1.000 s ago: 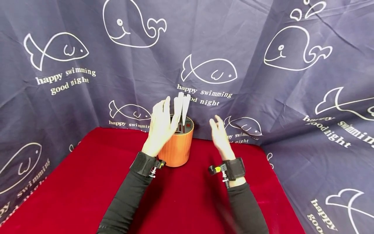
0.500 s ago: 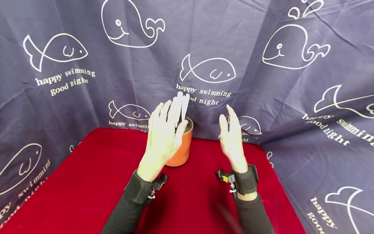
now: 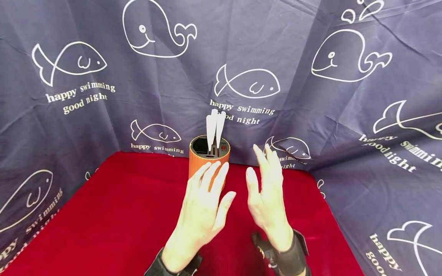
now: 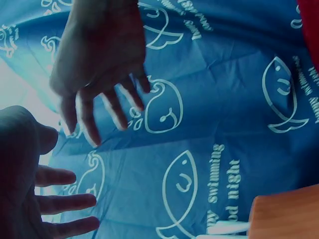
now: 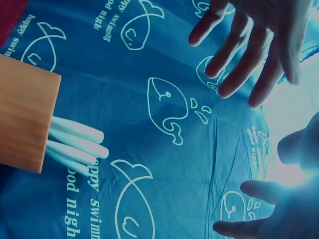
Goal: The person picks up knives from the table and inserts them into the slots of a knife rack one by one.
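A round, wood-look knife block (image 3: 196, 163) with a dark slotted top stands at the back of the red table. Three white knife handles (image 3: 215, 128) rise from its slots. My left hand (image 3: 200, 211) is held in front of the block, fingers extended, its fingertips overlapping the block's lower front in the head view. To the right, my right hand (image 3: 271, 199) hovers with straight fingers and thumb apart. Both hands hold nothing. In the right wrist view the block (image 5: 25, 114) lies at the left edge with its handles (image 5: 77, 142) pointing away from it.
A red cloth (image 3: 103, 214) covers the table. Behind and beside it hangs a dark blue curtain (image 3: 193, 84) printed with white fish, whales and lettering. Black straps with small cameras circle both wrists.
My left hand has drawn back from beside the knife block toward the front, uncovering its top. My right hand first shifts right, then comes nearer the front. Block and knives stay put.
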Demonstrator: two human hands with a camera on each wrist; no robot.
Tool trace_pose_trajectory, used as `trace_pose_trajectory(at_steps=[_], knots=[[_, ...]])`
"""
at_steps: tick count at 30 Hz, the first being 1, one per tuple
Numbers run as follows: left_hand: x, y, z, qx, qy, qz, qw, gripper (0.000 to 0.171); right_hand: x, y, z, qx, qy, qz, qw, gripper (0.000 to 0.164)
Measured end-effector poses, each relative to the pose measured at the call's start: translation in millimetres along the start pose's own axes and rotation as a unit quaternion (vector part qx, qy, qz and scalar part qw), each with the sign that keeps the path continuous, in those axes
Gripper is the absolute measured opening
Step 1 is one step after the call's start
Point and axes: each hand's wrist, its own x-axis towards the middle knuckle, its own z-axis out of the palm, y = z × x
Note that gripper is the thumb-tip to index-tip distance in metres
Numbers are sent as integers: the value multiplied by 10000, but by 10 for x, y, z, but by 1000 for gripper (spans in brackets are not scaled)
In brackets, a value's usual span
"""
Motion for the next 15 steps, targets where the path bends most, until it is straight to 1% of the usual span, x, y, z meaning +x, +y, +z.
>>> trace_pose_trajectory(at_steps=[2,6,10,15], knots=[[-90,42,11,-14,-98,-8,10000,55,-105,-29,12,-97,16,-177,9998,56],[-269,89,39,-50,-351,-144,9993,55,-309,-66,65,-233,-106,-320,9992,58],[-408,88,70,-90,-534,-271,9982,53,-454,-63,129,-276,-250,-312,9988,60],[-546,89,121,-27,-632,-378,9973,50,-614,-19,216,-429,-360,-199,9982,59]])
